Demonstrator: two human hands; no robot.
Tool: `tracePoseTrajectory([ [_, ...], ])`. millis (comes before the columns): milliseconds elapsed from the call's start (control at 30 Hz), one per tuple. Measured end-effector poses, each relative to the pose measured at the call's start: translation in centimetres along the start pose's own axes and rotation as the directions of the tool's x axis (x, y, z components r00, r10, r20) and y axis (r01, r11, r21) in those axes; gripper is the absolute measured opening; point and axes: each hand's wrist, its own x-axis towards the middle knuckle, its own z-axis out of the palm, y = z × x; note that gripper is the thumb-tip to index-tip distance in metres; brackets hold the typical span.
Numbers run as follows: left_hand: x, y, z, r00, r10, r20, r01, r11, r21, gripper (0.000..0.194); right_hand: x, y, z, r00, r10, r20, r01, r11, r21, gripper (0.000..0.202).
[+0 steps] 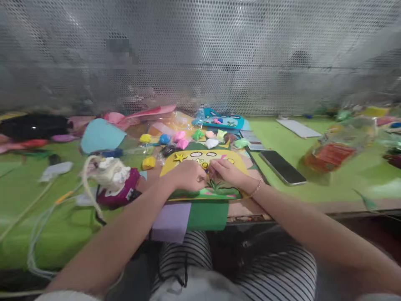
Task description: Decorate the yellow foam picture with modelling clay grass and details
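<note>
A yellow picture board (171, 162) lies in front of me, decorated with a yellow star (180, 157), outlined ovals and a green plant shape (214, 185). Over its middle, my left hand (191, 174) is closed with the fingers curled in. My right hand (227, 172) faces it, thumb and fingers pinched together, the two hands nearly touching. Whatever is between the fingers is too small and blurred to name. Behind the board sit soft clay lumps in several colours, among them pink (182, 144), blue (164, 139) and white (211, 143).
A black phone (282, 167) lies to the right, with a bag bearing a red label (335, 155) beyond it. On the left are a maroon and white object (117, 184) and cables (40, 234). Purple and green sheets (207, 215) overhang the table's front edge. A perforated metal panel (200, 54) stands behind.
</note>
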Motion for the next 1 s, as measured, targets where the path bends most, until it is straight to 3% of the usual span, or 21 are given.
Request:
tracePoseTrajectory([
  [267,-0.08,0.13,-0.13,1.0,0.001,-0.001,-0.001,1.0,-0.003,0.018,-0.21,-0.43,-0.1,0.992,0.009,-0.126,-0.012,1.0,-0.025,0.055],
  [433,-0.12,0.26,-0.26,1.0,-0.015,-0.006,0.015,1.0,0.0,0.019,-0.34,-0.41,-0.1,0.998,-0.009,-0.066,0.005,0.998,-0.058,0.054],
  [1000,-0.05,0.33,-0.18,1.0,-0.001,-0.022,0.001,1.0,-0.01,0.017,-0.31,-0.74,-0.07,0.994,-0.088,-0.059,0.083,0.993,-0.079,0.052],
])
